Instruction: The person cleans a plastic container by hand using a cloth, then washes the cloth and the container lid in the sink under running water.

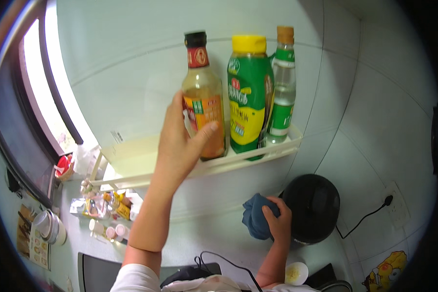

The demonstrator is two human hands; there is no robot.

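Note:
My left hand is raised to a white wall shelf and grips a clear bottle of amber liquid with a dark cap. To its right on the same shelf stand a green bottle with a yellow cap and a clear bottle with a green label and tan cap. Lower down, my right hand clutches a bunched blue cloth beside a round black appliance.
A black cord runs from the appliance to a wall socket. Small jars, packets and bottles crowd the counter below the shelf's left end. A window is at the left. A small white bowl sits near the bottom.

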